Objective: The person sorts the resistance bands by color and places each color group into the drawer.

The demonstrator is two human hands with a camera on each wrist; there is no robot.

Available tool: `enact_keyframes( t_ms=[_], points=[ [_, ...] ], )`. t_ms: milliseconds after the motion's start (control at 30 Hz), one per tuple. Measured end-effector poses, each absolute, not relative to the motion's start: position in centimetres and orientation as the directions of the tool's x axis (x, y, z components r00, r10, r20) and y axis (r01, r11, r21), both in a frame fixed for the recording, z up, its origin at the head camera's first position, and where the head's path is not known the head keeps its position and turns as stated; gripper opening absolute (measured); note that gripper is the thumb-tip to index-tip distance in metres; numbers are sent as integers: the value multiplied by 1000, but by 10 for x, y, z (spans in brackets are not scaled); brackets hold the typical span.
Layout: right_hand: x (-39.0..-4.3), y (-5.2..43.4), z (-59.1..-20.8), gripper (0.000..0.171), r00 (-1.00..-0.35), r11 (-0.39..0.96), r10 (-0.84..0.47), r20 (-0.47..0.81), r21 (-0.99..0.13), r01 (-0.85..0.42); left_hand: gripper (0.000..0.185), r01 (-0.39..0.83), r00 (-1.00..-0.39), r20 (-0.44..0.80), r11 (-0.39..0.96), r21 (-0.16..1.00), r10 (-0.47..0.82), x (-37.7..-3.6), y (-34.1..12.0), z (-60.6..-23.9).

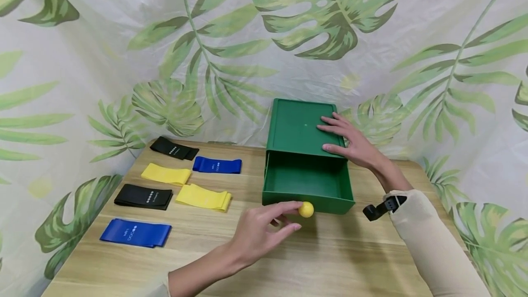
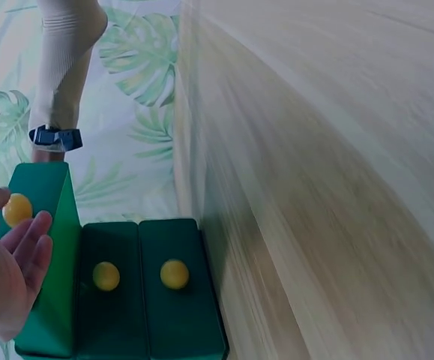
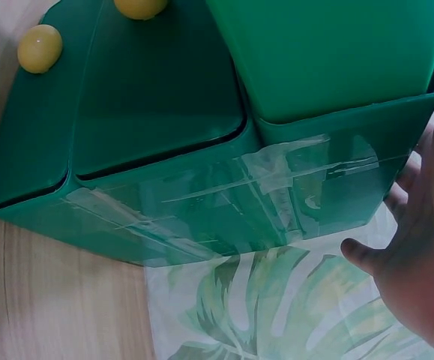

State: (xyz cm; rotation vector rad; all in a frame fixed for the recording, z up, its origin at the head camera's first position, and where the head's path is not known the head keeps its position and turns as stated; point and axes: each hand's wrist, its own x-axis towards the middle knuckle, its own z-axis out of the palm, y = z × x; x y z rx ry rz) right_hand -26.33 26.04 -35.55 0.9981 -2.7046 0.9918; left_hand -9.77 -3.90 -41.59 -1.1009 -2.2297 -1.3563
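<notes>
A green drawer box stands at the back of the table, its top drawer pulled out towards me. On the drawer's front is a round yellow knob. My left hand is at this knob, the index fingertip against its left side while the thumb stays apart below. My right hand rests on the right part of the box top with fingers spread. In the right wrist view, this hand's thumb lies away from the box side. The left wrist view shows two lower drawer fronts with yellow knobs.
Folded elastic bands lie at the table's left: black bands, yellow bands and blue bands. Clear tape runs across the box side. A leaf-patterned cloth hangs behind the wooden table.
</notes>
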Motion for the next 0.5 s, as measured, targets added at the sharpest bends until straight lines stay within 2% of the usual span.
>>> enact_keyframes(
  t_ms=[333,500],
  points=[
    [-264,261,-356,57,-777,572,-553,300,-542,-616,40,795,-587,593,251,553,551,-100,-77,-414],
    [-263,261,-355,56,-777,575,-553,300,-538,-616,38,807,-575,545,312,501,610,-107,-101,-413]
  ],
)
